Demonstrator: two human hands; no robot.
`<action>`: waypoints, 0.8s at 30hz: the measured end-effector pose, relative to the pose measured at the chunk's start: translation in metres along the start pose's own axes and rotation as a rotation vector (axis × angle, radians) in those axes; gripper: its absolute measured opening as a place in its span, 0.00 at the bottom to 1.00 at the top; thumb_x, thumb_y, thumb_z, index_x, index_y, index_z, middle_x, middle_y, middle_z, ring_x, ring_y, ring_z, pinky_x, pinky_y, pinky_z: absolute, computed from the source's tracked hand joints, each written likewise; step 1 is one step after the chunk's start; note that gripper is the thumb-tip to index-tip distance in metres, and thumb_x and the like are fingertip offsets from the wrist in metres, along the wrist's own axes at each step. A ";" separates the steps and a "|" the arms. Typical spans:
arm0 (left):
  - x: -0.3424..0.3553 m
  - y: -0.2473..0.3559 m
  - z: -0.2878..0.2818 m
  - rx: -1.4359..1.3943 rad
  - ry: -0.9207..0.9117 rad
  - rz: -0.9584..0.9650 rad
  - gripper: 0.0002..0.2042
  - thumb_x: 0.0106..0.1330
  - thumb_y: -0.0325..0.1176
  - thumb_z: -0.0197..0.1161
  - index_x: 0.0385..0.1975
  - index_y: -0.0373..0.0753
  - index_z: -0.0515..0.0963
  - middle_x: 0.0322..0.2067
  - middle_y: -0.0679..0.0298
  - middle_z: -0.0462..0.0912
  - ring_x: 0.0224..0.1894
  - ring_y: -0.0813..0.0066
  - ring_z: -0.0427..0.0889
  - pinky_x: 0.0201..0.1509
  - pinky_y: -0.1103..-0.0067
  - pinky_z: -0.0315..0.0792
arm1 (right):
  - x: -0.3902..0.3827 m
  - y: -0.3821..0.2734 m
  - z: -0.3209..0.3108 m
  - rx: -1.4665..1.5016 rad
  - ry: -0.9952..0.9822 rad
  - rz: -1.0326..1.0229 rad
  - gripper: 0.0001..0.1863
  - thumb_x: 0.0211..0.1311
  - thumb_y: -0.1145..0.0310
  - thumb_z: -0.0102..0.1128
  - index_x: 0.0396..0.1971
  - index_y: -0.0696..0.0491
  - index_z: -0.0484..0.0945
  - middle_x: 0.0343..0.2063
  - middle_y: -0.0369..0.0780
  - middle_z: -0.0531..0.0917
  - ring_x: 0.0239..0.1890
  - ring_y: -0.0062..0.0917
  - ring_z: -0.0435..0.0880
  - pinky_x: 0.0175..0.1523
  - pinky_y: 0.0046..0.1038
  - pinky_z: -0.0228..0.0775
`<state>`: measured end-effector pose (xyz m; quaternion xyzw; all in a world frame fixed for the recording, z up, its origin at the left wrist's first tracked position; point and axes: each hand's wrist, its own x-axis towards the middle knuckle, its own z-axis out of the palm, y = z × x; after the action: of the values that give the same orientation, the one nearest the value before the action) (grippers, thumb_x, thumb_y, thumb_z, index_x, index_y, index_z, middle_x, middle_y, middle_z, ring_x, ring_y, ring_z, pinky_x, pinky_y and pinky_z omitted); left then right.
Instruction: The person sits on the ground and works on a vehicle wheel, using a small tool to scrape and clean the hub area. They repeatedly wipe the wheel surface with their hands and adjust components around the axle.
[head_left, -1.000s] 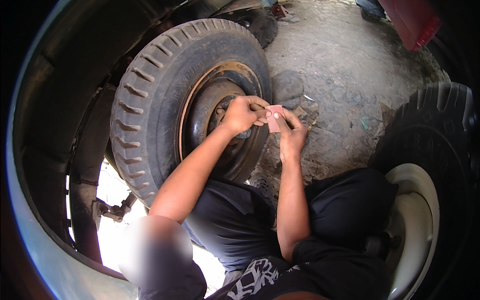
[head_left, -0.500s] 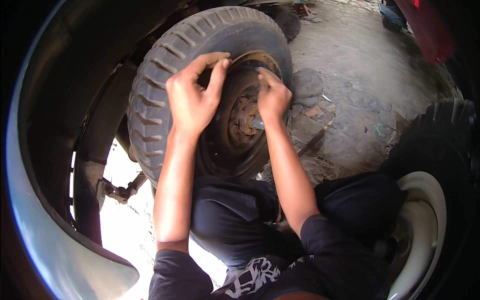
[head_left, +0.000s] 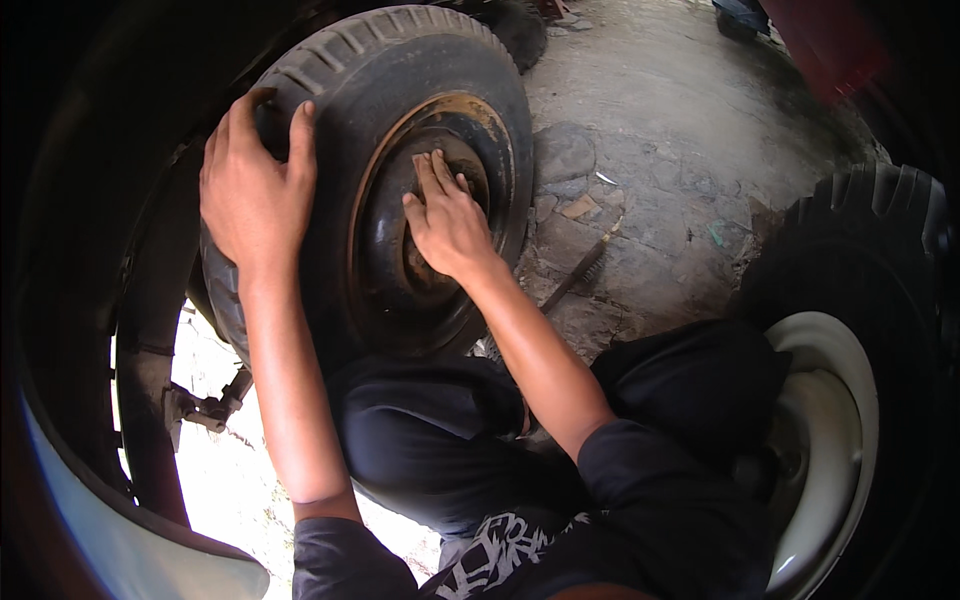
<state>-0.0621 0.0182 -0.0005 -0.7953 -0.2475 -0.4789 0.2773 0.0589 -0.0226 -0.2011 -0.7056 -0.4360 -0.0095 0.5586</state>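
Note:
My left hand (head_left: 252,190) rests at the left side of the mounted black tyre (head_left: 420,62), fingertips on its tread and sidewall, thumb apart from the fingers. My right hand (head_left: 445,225) lies on the dark, rust-marked wheel rim (head_left: 459,105) near the hub, its fingers stretched out flat and mostly covering the centre. The pink square piece seen earlier does not show; whether anything lies under my right fingers is hidden.
A second tyre (head_left: 800,250) with a white rim (head_left: 838,450) stands at my right. A long dark tool (head_left: 575,275) and a small white sliver (head_left: 605,178) lie on the rough floor (head_left: 660,100). The curved fender (head_left: 70,300) arches at left; red bodywork (head_left: 830,45) shows at top right.
Both hands have parted from around the pink piece, which has gone from sight. My left hand moved left onto the tyre; my right hand moved left onto the rim's centre.

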 end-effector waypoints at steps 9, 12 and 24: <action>0.000 -0.001 0.003 0.042 0.004 0.016 0.23 0.71 0.52 0.68 0.56 0.41 0.83 0.51 0.56 0.89 0.58 0.54 0.86 0.59 0.61 0.80 | 0.013 0.001 0.005 0.052 0.005 -0.013 0.35 0.78 0.58 0.48 0.76 0.66 0.62 0.77 0.62 0.61 0.81 0.53 0.58 0.85 0.47 0.47; 0.003 0.003 0.002 0.044 -0.013 0.000 0.23 0.71 0.53 0.68 0.56 0.41 0.83 0.51 0.56 0.89 0.57 0.54 0.86 0.59 0.61 0.80 | 0.018 0.010 0.012 -0.014 0.079 -0.038 0.35 0.77 0.59 0.47 0.76 0.66 0.63 0.77 0.61 0.62 0.81 0.53 0.58 0.85 0.47 0.47; 0.001 0.002 0.007 0.081 -0.006 0.003 0.23 0.72 0.55 0.67 0.56 0.43 0.82 0.52 0.57 0.89 0.57 0.53 0.86 0.58 0.61 0.80 | 0.026 0.002 0.011 0.001 0.128 0.005 0.35 0.74 0.60 0.47 0.73 0.68 0.67 0.74 0.65 0.66 0.78 0.56 0.63 0.85 0.47 0.48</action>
<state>-0.0557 0.0214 -0.0030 -0.7851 -0.2664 -0.4658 0.3092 0.0710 0.0016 -0.1944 -0.7042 -0.3976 -0.0531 0.5858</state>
